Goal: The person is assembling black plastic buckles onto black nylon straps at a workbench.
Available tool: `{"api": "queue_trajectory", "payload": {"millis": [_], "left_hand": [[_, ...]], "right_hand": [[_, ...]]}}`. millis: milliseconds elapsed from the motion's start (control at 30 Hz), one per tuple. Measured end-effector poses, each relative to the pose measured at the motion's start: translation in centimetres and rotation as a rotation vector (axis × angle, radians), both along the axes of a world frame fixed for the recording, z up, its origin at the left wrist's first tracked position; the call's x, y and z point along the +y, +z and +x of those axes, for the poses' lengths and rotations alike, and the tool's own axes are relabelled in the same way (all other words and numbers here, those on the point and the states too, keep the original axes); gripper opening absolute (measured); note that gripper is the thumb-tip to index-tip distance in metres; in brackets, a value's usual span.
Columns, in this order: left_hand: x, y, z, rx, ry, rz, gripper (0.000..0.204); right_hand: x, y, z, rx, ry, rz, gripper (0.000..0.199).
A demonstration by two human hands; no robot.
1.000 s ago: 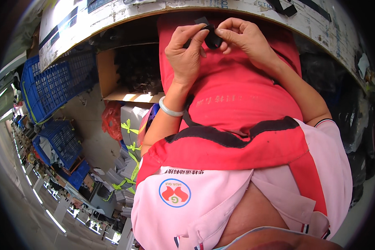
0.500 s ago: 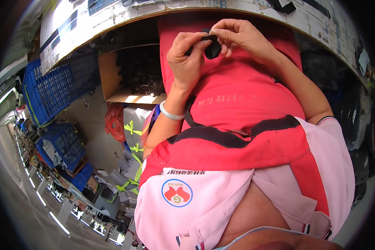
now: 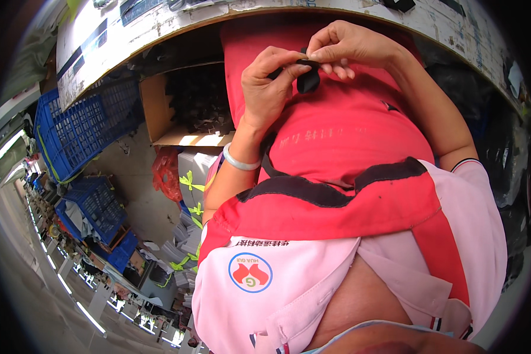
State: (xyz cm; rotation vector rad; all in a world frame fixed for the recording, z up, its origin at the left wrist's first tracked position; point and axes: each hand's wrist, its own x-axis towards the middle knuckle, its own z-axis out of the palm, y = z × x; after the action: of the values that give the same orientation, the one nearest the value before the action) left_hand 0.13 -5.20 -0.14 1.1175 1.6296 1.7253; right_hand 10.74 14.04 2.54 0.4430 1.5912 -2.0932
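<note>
Blue plastic crates (image 3: 79, 127) at left; open cardboard box (image 3: 186, 109); red bag (image 3: 166, 175); white workbench edge (image 3: 159, 23)

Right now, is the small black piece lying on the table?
No, the small black piece is pinched between the left hand and the right hand.

This is a workshop or small factory floor, the kind where goods are sorted and packed. A long worn worktable (image 3: 159, 23) with a chipped white edge runs across the far side. Under it stands an open cardboard box (image 3: 186, 106) full of dark pieces. To the left, blue plastic crates (image 3: 76, 127) are stacked in rows, some holding goods. White bundles (image 3: 186, 177) tied with yellow-green tape lie on the bare concrete floor (image 3: 138, 177), beside a red plastic bag (image 3: 166, 177). Strip lights (image 3: 6, 150) shine at the far left
</note>
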Motion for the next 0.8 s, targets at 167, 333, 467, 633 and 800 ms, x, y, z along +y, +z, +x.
{"api": "queue_trajectory", "payload": {"millis": [167,333,467,633,800], "left_hand": [[-0.9,0.7,0.2,-0.207,-0.025,-0.073,0.016],[-1.0,1.4,0.3,-0.221,-0.022,-0.025,0.014],[-1.1,1.4,0.5,-0.143,-0.038,0.01,0.015],[-1.1,1.1,0.6,-0.178,-0.043,-0.009,0.015],[-1.4,1.6,0.7,-0.204,-0.02,-0.034,0.014]], "right_hand": [[-0.8,1.1,0.5,0.058,0.009,0.153,0.023],[-1.0,0.3,1.3,0.186,-0.197,0.243,0.022],[-1.4,-0.2,1.2,0.23,-0.217,0.313,0.021],[-2.1,-0.9,1.4,0.319,-0.31,0.283,0.02],[-2.7,-1.0,1.1,0.307,-0.37,0.218,0.02]]}}
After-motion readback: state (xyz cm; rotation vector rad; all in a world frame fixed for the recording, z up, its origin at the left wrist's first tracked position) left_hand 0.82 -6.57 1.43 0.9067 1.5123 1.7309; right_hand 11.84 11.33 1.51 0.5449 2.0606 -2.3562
